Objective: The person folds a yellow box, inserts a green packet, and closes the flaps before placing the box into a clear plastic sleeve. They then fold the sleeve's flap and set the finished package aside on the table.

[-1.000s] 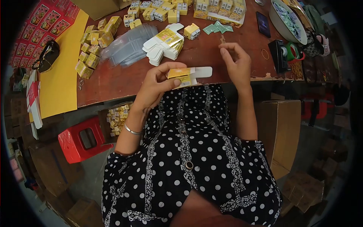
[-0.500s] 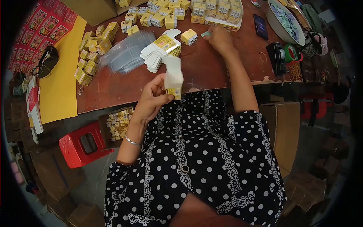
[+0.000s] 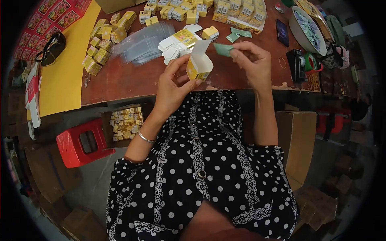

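My left hand (image 3: 173, 85) holds a small yellow box (image 3: 199, 66) over the table's front edge, its white flap standing up and its top open. Just right of the box, my right hand (image 3: 254, 60) pinches a green packet (image 3: 223, 50) between thumb and fingers; packet and box are apart. A few more green packets (image 3: 238, 33) lie on the table behind it. Beyond the left hand is a stack of flat white and yellow cartons (image 3: 181, 41). A closed yellow box (image 3: 210, 33) sits between cartons and packets.
Clear plastic sheets (image 3: 146, 44) and yellow boxes (image 3: 101, 52) lie left on the red table (image 3: 132, 84). A filled display tray (image 3: 237, 19) stands at the back. Right are a phone (image 3: 282, 32), tape dispenser (image 3: 296, 64) and bowl of packets (image 3: 297, 28).
My right hand has come back toward the box with a green packet in its fingers. The box in my left hand has tilted and shifted up and right. Green packets now show on the table.
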`<action>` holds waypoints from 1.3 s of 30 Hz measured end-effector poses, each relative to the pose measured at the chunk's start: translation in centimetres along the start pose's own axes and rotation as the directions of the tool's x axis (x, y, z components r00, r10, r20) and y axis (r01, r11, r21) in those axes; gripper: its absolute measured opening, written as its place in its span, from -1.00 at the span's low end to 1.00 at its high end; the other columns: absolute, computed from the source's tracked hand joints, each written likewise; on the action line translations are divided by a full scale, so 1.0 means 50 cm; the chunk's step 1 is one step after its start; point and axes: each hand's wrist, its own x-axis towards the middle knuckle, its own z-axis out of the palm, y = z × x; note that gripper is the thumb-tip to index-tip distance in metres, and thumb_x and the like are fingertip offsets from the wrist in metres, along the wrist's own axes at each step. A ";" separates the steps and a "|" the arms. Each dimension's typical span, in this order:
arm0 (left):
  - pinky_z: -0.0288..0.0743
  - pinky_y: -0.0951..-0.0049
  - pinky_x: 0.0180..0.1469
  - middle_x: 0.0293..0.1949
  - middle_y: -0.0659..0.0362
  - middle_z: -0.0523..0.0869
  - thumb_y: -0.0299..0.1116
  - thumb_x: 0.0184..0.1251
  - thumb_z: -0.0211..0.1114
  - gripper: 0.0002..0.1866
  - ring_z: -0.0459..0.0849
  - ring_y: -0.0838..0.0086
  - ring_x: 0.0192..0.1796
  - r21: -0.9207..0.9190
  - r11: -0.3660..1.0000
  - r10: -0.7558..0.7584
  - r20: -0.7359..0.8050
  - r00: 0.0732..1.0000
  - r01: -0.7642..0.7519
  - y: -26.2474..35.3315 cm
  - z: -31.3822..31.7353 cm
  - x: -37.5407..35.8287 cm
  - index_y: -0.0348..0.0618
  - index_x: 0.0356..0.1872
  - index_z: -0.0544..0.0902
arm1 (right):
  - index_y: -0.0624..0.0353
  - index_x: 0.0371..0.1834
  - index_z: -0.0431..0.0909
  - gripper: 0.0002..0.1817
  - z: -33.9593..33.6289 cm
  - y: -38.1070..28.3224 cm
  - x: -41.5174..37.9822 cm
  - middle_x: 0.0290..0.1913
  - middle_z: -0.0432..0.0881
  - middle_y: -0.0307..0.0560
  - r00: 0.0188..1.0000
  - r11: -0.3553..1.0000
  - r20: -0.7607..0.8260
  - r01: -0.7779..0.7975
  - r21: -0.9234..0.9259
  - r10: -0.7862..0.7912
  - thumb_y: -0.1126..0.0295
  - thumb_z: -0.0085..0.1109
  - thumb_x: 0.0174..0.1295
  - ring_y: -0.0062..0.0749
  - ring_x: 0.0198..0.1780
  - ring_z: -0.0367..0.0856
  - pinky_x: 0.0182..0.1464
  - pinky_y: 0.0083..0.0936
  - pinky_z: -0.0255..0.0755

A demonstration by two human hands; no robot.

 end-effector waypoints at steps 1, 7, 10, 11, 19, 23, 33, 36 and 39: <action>0.63 0.34 0.36 0.27 0.11 0.47 -0.69 0.25 0.47 -0.33 0.59 0.30 0.36 -0.002 1.000 -0.003 0.011 1.000 0.003 0.001 0.007 0.001 -0.38 0.40 0.44 | 0.20 -0.12 0.79 -0.87 0.016 -0.020 -0.017 -0.33 0.72 -0.26 0.998 1.000 0.062 0.028 -0.004 -0.028 0.51 0.40 0.29 -0.74 -0.41 0.53 -0.34 -0.67 0.43; 0.66 0.34 0.33 0.29 0.05 0.53 -0.69 0.24 0.46 -0.28 0.61 0.33 0.31 0.163 0.973 0.168 0.000 0.986 -0.166 0.013 0.029 -0.009 -0.31 0.44 0.41 | 0.25 -0.18 0.80 -0.89 0.060 -0.068 -0.042 -0.28 0.63 -0.30 0.934 0.839 0.265 0.335 -0.428 -0.238 0.50 0.42 0.27 -0.70 -0.35 0.49 -0.30 -0.64 0.40; 0.68 0.34 0.31 0.30 0.04 0.53 -0.70 0.24 0.47 -0.25 0.61 0.34 0.31 0.150 0.978 0.147 -0.027 0.989 -0.141 0.026 0.027 -0.017 -0.26 0.47 0.38 | 0.23 -0.06 0.80 -0.80 0.053 -0.081 -0.043 -0.28 0.60 -0.28 0.910 0.811 0.334 0.382 -0.443 -0.246 0.44 0.40 0.29 -0.63 -0.30 0.49 -0.23 -0.59 0.42; 0.68 0.34 0.30 0.30 0.04 0.53 -0.69 0.25 0.46 -0.25 0.61 0.34 0.31 0.098 0.983 0.159 -0.011 0.987 -0.157 0.026 0.025 -0.020 -0.24 0.47 0.37 | 0.21 0.03 0.80 -0.74 0.046 -0.087 -0.044 -0.24 0.59 -0.26 0.922 0.862 0.332 0.324 -0.391 -0.196 0.41 0.39 0.31 -0.61 -0.25 0.50 -0.19 -0.57 0.44; 0.70 0.38 0.27 0.29 0.10 0.45 -0.66 0.37 0.38 -0.50 0.63 0.36 0.26 -0.150 0.982 0.139 0.159 0.977 -0.115 0.034 0.029 -0.022 -0.30 0.33 0.52 | 0.34 0.41 0.53 -0.26 0.049 -0.002 -0.070 0.29 0.62 0.00 0.905 0.970 0.354 0.240 0.030 -0.235 0.04 0.43 0.29 -0.27 0.27 0.59 0.35 -0.35 0.43; 0.69 0.41 0.26 0.28 0.12 0.42 -0.65 0.40 0.36 -0.58 0.62 0.39 0.25 -0.178 0.978 0.152 0.232 0.961 -0.112 0.031 0.024 -0.023 -0.34 0.26 0.57 | 0.31 0.32 0.61 -0.37 0.053 0.010 -0.073 0.24 0.68 0.08 0.868 0.947 0.397 0.322 0.012 -0.300 0.14 0.45 0.26 -0.16 0.23 0.64 0.30 -0.32 0.47; 0.72 0.44 0.19 0.18 0.06 0.54 -0.69 0.35 0.38 -0.54 0.62 0.39 0.27 -0.278 0.952 0.158 0.081 0.984 -0.130 0.040 0.041 -0.023 -0.32 0.21 0.43 | 0.29 0.11 0.74 -0.60 0.082 -0.001 -0.082 0.19 0.75 0.02 0.833 0.826 0.204 0.545 -0.141 -0.515 0.23 0.39 0.34 0.04 0.32 0.62 0.28 -0.19 0.55; 0.72 0.44 0.19 0.17 0.06 0.53 -0.71 0.35 0.38 -0.48 0.62 0.38 0.28 -0.238 0.963 0.149 0.093 0.985 -0.123 0.043 0.037 -0.022 -0.29 0.24 0.36 | 0.30 0.10 0.74 -0.64 0.071 -0.021 -0.081 0.26 0.71 0.06 0.836 0.852 0.299 0.510 -0.119 -0.459 0.26 0.30 0.41 0.04 0.42 0.53 0.45 -0.11 0.37; 0.73 0.44 0.18 0.23 0.02 0.53 -0.70 0.35 0.38 -0.50 0.62 0.36 0.29 -0.177 0.977 0.138 0.080 0.987 -0.122 0.041 0.036 -0.027 -0.30 0.24 0.37 | 0.32 0.15 0.70 -0.63 0.062 0.000 -0.072 0.22 0.74 0.03 0.778 0.796 0.345 0.593 -0.124 -0.526 0.35 0.37 0.35 0.01 0.38 0.56 0.42 -0.16 0.41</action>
